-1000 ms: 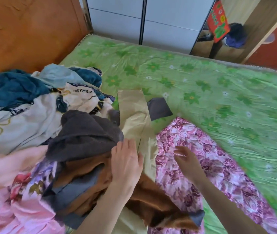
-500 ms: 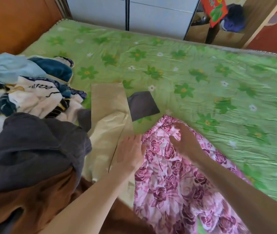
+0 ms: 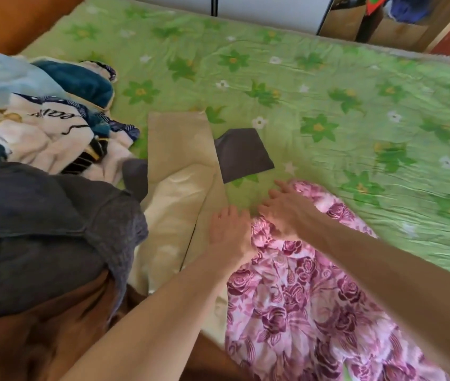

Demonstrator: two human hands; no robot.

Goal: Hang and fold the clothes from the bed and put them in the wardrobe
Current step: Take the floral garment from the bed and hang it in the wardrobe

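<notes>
Only 1 piece of writing shows: dark cursive lettering on the white printed cloth (image 3: 45, 125) in the clothes pile, well to the left of the left hand (image 3: 230, 233) and farther from the person. It lies upside down to the camera and partly folded into the cloth, so only a few looping letters show and no word can be made out for certain. Nothing else near either hand carries a label, brand or number.
</notes>
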